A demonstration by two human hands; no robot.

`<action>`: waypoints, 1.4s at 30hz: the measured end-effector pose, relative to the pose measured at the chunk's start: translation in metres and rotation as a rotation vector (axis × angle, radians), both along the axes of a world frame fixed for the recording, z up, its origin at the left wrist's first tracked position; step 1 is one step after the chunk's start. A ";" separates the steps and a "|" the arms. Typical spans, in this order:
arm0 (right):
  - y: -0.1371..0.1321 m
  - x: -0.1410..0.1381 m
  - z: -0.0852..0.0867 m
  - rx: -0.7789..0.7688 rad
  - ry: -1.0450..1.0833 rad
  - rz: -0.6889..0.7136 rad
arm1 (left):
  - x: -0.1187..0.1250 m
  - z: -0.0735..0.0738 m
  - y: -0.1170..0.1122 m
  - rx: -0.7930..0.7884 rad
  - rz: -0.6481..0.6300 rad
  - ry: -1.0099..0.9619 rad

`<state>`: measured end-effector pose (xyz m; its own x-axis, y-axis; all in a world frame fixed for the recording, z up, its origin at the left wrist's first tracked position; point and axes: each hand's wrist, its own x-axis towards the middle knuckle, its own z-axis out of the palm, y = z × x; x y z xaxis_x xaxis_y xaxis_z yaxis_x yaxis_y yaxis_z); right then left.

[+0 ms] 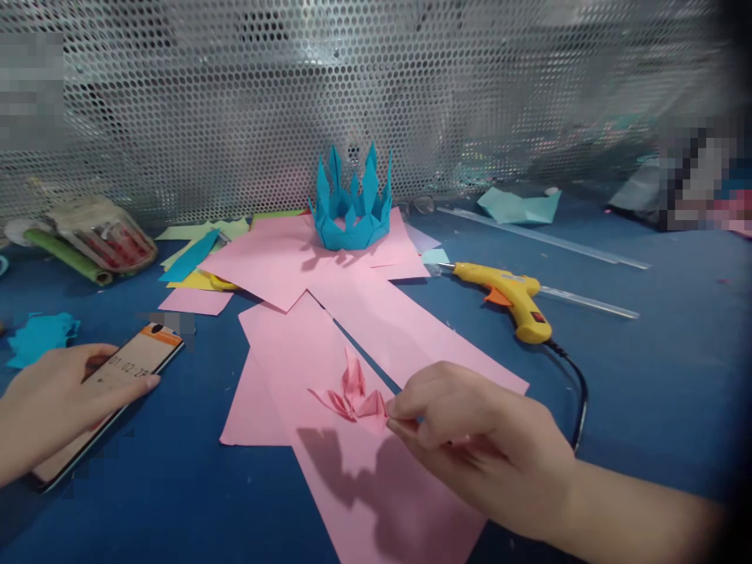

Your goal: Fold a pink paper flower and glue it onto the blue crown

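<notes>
My right hand (470,439) pinches the tail of a small pink folded paper crane (352,395), which rests on long pink paper sheets (329,345) in the middle of the blue table. My left hand (56,403) lies at the lower left on a smartphone (126,376), wrapped around it with the thumb over its lit screen, which shows digits. Behind the sheets stands a blue folded paper crown (351,204).
A yellow hot glue gun (511,294) with a black cable lies to the right, with clear glue sticks (546,239) beyond it. Coloured papers, scissors with yellow handles (217,280) and a green roll (67,257) lie at the left. A perforated metal screen (235,94) closes the back.
</notes>
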<state>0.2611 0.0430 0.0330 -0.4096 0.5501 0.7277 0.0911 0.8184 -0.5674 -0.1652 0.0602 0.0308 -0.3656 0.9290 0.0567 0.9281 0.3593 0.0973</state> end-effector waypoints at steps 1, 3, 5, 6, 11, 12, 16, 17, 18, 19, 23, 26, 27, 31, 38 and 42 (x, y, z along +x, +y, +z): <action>0.000 0.000 0.000 0.007 -0.002 0.005 | 0.005 0.002 0.001 -0.005 -0.008 -0.003; 0.001 -0.001 -0.001 0.018 -0.007 0.012 | 0.012 0.005 0.003 -0.007 -0.025 -0.015; 0.001 0.000 -0.002 0.026 -0.004 0.014 | 0.017 0.006 0.005 -0.002 -0.019 -0.019; 0.001 0.000 -0.002 0.030 -0.004 0.015 | 0.018 0.006 0.005 0.002 -0.011 -0.021; 0.002 0.002 0.001 0.057 -0.009 0.016 | 0.021 0.004 0.002 0.031 0.024 -0.016; 0.002 0.002 0.001 0.066 -0.014 0.017 | 0.020 0.004 0.001 0.032 0.025 -0.009; 0.004 0.003 0.001 0.088 -0.025 0.034 | 0.015 0.005 -0.001 0.014 0.006 0.040; 0.004 0.003 0.001 0.093 -0.028 0.036 | 0.013 0.005 -0.001 0.009 0.003 0.055; 0.005 0.003 0.001 0.099 -0.032 0.040 | 0.011 0.006 0.000 0.005 0.003 0.071; 0.005 0.003 0.001 0.104 -0.035 0.046 | 0.010 0.006 0.000 0.003 0.003 0.085; 0.005 0.003 0.000 0.120 -0.037 0.060 | 0.009 0.005 0.003 0.012 -0.017 0.097; 0.004 0.003 0.000 0.115 -0.043 0.056 | 0.011 0.003 0.005 0.022 -0.056 0.087; 0.004 0.003 0.000 0.113 -0.045 0.056 | 0.012 0.003 0.005 0.026 -0.067 0.087; 0.005 0.004 0.000 0.115 -0.053 0.058 | 0.016 0.003 0.003 0.055 -0.102 0.111; 0.007 0.001 0.001 0.060 -0.020 0.038 | 0.066 0.027 -0.006 0.234 -0.277 0.062; 0.007 -0.002 -0.001 -0.005 0.074 0.044 | 0.124 0.038 -0.017 -0.119 -0.303 -0.664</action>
